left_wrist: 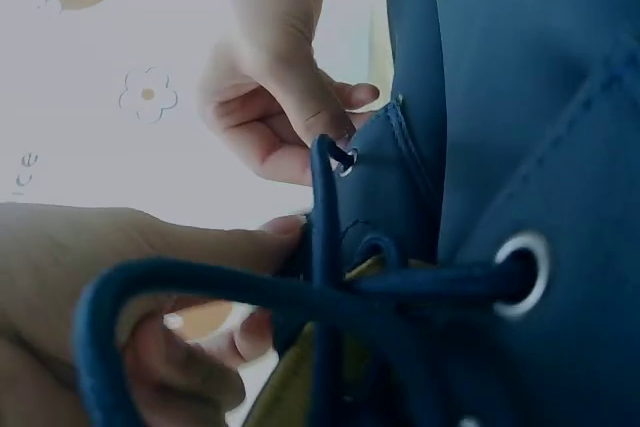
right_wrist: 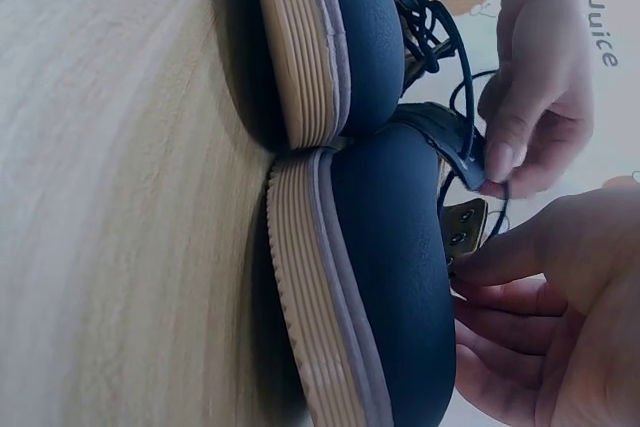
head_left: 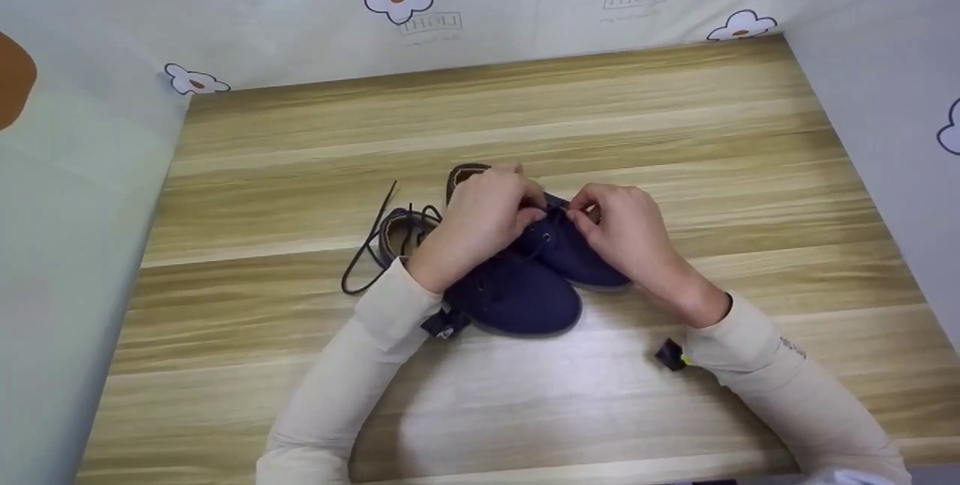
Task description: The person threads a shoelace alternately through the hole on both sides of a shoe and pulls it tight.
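Observation:
Two navy lace-up shoes lie side by side on the table, toes toward the lower right: a near shoe point(head_left: 525, 297) and a far shoe point(head_left: 592, 260). My left hand point(head_left: 487, 208) reaches over the near shoe and pinches the edge of the far shoe's eyelet flap point(right_wrist: 462, 152). On the far shoe's other side, my right hand point(head_left: 626, 226) pinches at a dark shoelace point(right_wrist: 503, 217) by the eyelets; its fingertips partly hide the lace. In the left wrist view, a thick lace loop point(left_wrist: 200, 277) crosses in front of my left hand. The near shoe's metal eyelet point(left_wrist: 522, 274) has lace through it.
Loose lace point(head_left: 367, 245) trails on the wood-grain table point(head_left: 262, 335) left of the near shoe. A small black object point(head_left: 670, 354) hangs by my right cuff, another point(head_left: 446, 322) by my left. Flower-patterned white sheeting point(head_left: 510, 35) encloses the table's back and sides.

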`<state>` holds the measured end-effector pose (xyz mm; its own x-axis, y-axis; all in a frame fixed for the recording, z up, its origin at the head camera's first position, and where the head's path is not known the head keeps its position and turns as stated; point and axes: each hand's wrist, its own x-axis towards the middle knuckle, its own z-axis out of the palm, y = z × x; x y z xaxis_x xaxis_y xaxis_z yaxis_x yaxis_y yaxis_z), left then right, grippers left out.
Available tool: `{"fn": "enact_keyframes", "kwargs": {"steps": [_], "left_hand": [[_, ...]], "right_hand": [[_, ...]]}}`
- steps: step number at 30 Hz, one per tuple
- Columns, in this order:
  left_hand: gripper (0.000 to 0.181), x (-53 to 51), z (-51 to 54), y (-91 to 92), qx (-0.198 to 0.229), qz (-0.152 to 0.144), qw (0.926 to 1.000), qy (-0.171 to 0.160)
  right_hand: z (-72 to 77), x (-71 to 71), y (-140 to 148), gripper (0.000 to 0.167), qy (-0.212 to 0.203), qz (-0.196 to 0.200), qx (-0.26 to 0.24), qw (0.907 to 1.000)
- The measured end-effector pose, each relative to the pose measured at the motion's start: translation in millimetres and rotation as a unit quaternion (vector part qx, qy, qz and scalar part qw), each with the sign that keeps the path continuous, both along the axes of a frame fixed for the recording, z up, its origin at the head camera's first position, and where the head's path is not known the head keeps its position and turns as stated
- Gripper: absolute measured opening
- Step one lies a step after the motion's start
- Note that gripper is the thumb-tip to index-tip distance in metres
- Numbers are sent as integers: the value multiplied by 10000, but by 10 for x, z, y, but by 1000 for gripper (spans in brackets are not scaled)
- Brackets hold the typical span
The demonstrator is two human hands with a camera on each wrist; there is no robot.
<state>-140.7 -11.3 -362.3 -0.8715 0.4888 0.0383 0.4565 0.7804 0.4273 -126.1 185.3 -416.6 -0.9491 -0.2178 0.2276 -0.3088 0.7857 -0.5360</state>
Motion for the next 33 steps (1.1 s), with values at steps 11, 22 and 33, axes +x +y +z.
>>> {"fn": "enact_keyframes", "kwargs": {"steps": [11, 22, 33], "left_hand": [[17, 65, 283, -102, 5022, -1026, 8285, -2255], [13, 75, 487, -426, 5578, -651, 8234, -814], [31, -70, 42, -183, -723, 45, 9969, 299]], "right_hand": [[1, 5, 4, 4, 81, -34, 35, 10000], [8, 0, 8, 4, 39, -19, 32, 10000], [1, 0, 8, 4, -56, 11, 69, 10000]]}}
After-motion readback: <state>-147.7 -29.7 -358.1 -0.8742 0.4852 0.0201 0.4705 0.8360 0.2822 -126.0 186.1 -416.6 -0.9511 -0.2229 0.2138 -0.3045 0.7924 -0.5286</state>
